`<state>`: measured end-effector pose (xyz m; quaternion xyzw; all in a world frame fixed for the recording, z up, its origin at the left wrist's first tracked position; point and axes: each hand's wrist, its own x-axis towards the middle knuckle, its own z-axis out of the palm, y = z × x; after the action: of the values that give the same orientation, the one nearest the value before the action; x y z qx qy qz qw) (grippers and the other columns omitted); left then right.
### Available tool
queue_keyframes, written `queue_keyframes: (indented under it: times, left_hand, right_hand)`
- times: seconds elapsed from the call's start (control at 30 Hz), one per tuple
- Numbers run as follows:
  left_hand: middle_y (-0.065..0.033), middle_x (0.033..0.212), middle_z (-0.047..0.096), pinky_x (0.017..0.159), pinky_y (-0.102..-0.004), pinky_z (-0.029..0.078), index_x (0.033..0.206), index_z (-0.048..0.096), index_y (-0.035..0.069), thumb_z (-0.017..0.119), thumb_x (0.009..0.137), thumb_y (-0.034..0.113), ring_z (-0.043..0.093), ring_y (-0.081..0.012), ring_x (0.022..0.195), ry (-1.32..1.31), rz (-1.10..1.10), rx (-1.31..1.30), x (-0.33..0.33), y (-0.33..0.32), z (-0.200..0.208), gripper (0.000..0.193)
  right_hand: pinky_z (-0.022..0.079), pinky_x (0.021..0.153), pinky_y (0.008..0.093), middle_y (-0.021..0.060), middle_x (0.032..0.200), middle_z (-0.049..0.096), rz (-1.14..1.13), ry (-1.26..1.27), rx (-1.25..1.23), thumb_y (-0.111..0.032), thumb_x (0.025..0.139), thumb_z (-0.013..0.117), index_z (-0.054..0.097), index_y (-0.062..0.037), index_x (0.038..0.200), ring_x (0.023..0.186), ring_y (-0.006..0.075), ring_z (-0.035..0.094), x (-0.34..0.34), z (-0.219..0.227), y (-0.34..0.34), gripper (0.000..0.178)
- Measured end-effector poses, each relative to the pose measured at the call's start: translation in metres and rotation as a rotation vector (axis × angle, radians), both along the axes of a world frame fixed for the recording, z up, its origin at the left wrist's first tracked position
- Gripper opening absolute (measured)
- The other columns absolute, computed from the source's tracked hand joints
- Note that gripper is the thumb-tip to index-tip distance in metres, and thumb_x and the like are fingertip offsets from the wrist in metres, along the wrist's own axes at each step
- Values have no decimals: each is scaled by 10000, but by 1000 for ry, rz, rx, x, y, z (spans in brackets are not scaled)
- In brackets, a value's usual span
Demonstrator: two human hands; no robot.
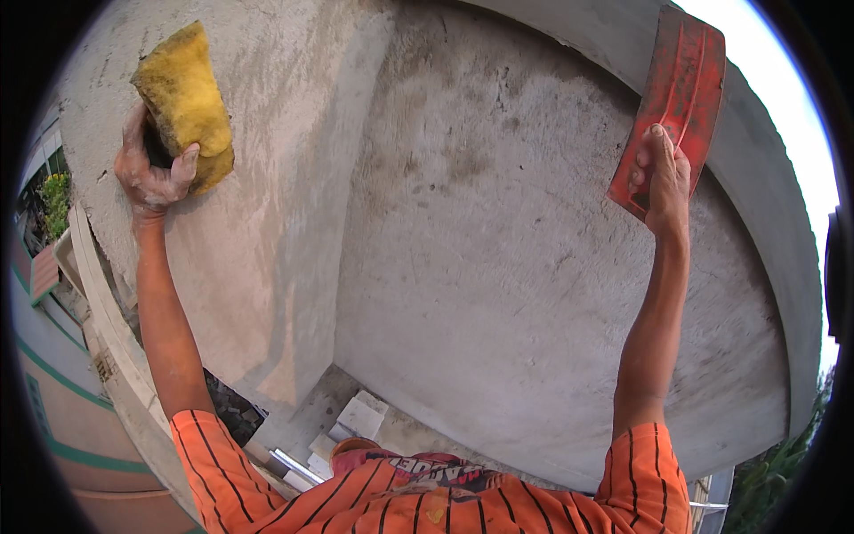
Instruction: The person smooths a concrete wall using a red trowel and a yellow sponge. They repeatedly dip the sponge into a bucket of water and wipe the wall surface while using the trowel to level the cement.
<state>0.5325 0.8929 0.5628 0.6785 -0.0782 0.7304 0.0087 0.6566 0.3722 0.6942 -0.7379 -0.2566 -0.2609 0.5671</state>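
My left hand [156,173] is raised at the upper left, its fingers and thumb closed round a worn yellow sponge [189,93] with dark stains. The sponge is up against or close to the plastered wall [276,187]; I cannot tell whether it touches. Up at the right, my right hand [665,182] grips a long red plastering float [685,80], scuffed and smeared with grey. Its ribbed side shows, and my thumb lies along it. The float stands tilted before the grey back wall [480,231] and the overhanging edge.
A curved concrete edge [756,187] arches over the top and right. Pale blocks [360,416] lie low near the wall's foot, beside a metal bar [296,467]. At the left run a ledge [107,294] and a green-trimmed building far below; plants [55,205] grow beyond it.
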Motion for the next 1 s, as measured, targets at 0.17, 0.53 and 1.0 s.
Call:
queue_keyframes:
  times: [0.17,0.53,1.0]
  left_hand:
    - [-216,1037,617,823,-363,507,1240,460,-30,721,674,288,642,-323,933,-16,71,14,-12,2,4,700]
    - [-213,1024,623,813,-353,513,1241,458,-18,715,682,297,646,-318,926,-4,28,32,-2,1,0,691]
    - [-197,1040,631,821,-330,506,1241,465,-20,720,709,299,644,-279,947,-33,8,-20,-5,11,3,670]
  right_hand:
    - [460,548,400,158,604,558,-577,-394,-1024,-296,910,525,537,3,810,546,309,566,17,-22,22,315]
    - [478,677,462,242,740,616,-655,-385,-1188,-295,895,511,595,53,799,713,382,625,48,4,67,371]
    - [416,632,458,239,665,528,-945,-356,-1203,-332,917,498,561,39,821,629,369,548,1,17,-148,387]
